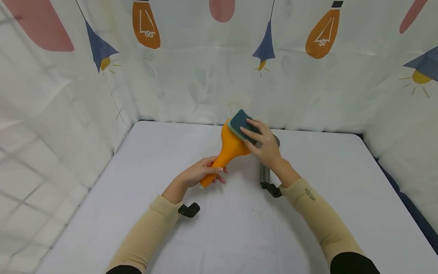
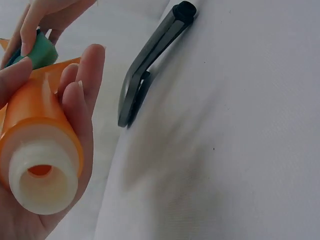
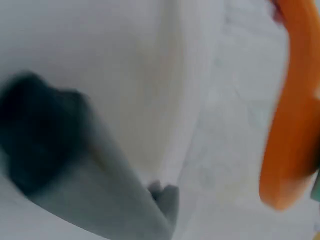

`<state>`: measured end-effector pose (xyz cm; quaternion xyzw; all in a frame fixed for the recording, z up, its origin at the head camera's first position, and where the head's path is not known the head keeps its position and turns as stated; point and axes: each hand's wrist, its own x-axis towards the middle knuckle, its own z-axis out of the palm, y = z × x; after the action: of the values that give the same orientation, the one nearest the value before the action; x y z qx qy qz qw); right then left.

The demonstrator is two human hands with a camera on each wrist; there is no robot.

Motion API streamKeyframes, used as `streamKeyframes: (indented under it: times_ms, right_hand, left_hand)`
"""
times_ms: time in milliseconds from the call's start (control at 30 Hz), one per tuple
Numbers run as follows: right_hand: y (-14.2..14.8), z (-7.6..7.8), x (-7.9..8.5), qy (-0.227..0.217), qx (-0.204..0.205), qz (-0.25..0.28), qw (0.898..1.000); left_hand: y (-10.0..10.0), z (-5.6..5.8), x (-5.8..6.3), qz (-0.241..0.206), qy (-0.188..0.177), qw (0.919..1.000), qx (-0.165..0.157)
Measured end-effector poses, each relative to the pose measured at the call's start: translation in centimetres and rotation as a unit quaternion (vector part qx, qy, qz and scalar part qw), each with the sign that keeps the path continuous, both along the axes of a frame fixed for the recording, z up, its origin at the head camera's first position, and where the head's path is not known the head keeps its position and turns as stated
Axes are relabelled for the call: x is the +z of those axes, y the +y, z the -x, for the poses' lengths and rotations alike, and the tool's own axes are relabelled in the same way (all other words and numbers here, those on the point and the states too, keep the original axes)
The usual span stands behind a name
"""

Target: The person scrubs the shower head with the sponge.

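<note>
Left hand (image 1: pixel 197 173) grips orange handle (image 1: pixel 220 161) (right hand (image 1: pixel 266 147), fingers spread, holds sponge (image 1: pixel 240 121))

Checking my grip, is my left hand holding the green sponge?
No, the left hand grips the orange handle, while the right hand holds the sponge.

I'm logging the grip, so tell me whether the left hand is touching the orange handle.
Touching: the head view shows the left hand around the orange handle, its thumb lying across it.
</note>
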<state>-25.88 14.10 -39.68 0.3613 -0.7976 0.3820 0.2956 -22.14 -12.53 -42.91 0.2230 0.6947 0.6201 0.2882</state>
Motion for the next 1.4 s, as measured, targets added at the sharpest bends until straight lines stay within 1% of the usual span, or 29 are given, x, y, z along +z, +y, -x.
streamKeyframes:
  times_ms: [33,67,133,167,233,300,367,467,533,567,633,700,767,833,900,1000,1067,1100,1167,1300,1367,1400]
  right_hand:
    - [-0.4,-0.4,-0.4,0.038,0.018,-0.034,0.999]
    - [-0.7,-0.8,-0.8,0.073,0.035,-0.067,0.994]
    - [-1.1,-1.3,-1.5,0.127,0.061,-0.120,0.983]
    - [-1.1,-1.4,-1.8,0.145,0.068,-0.139,0.977]
    - [-0.8,-1.4,-2.1,0.161,0.074,-0.156,0.972]
    - [-0.2,-1.0,-2.2,0.157,0.067,-0.155,0.973]
    - [0.5,-0.5,-2.0,0.142,0.054,-0.145,0.978]
    - [1.5,0.2,-1.8,0.115,0.015,-0.121,0.986]
    - [1.9,0.4,-1.8,0.103,-0.010,-0.108,0.989]
    - [1.9,0.3,-1.8,0.101,-0.015,-0.104,0.989]
    - [1.8,0.1,-2.0,0.113,-0.009,-0.105,0.988]
    - [1.4,-0.3,-2.0,0.137,0.016,-0.116,0.984]
    - [1.2,-0.6,-2.0,0.161,0.047,-0.133,0.977]
    - [1.4,-0.6,-1.8,0.172,0.064,-0.145,0.972]
    - [1.9,-0.2,-1.7,0.163,0.061,-0.141,0.974]
    - [2.5,0.4,-1.4,0.127,0.024,-0.105,0.986]
    - [2.4,0.5,-1.3,0.107,-0.001,-0.083,0.991]
    - [2.3,0.5,-1.3,0.101,-0.005,-0.079,0.992]
    - [1.8,0.2,-1.4,0.103,0.008,-0.086,0.991]
    - [1.1,-0.4,-1.5,0.121,0.063,-0.113,0.984]
    - [1.0,-0.4,-1.7,0.117,0.060,-0.110,0.985]
    - [1.1,-0.2,-1.7,0.110,0.046,-0.103,0.988]
  left_hand:
    - [0.0,0.0,-0.1,-0.006,-0.003,1.0000,0.005]
    - [0.0,0.0,-0.2,-0.011,-0.007,0.9999,0.009]
    - [0.0,0.0,-0.3,-0.018,-0.015,0.9996,0.016]
    - [0.0,0.0,-0.3,-0.019,-0.018,0.9995,0.019]
    - [0.1,-0.1,-0.3,-0.018,-0.021,0.9994,0.021]
    - [0.2,-0.1,-0.4,-0.018,-0.024,0.9993,0.021]
    - [0.2,-0.2,-0.3,-0.018,-0.027,0.9993,0.020]
    - [0.4,-0.2,-0.3,-0.022,-0.035,0.9990,0.019]
    - [0.5,-0.3,-0.2,-0.026,-0.039,0.9987,0.018]
    - [0.5,-0.3,-0.2,-0.029,-0.041,0.9986,0.018]
    - [0.7,-0.2,-0.2,-0.039,-0.044,0.9981,0.018]
    - [0.9,-0.1,-0.1,-0.051,-0.050,0.9972,0.020]
    - [1.0,0.0,-0.1,-0.060,-0.055,0.9964,0.023]
    - [1.1,0.0,-0.1,-0.063,-0.056,0.9961,0.025]
    - [1.1,0.0,-0.2,-0.063,-0.053,0.9963,0.024]
    - [1.1,-0.2,-0.2,-0.065,-0.050,0.9965,0.019]
    - [1.2,-0.3,-0.3,-0.072,-0.053,0.9958,0.017]
    - [1.2,-0.3,-0.4,-0.076,-0.055,0.9954,0.016]
    - [1.3,-0.2,-0.5,-0.086,-0.056,0.9946,0.017]
    - [1.4,-0.2,-0.7,-0.101,-0.052,0.9930,0.033]
    - [1.5,-0.2,-0.7,-0.113,-0.059,0.9909,0.044]
    - [1.5,-0.3,-0.7,-0.118,-0.066,0.9896,0.049]
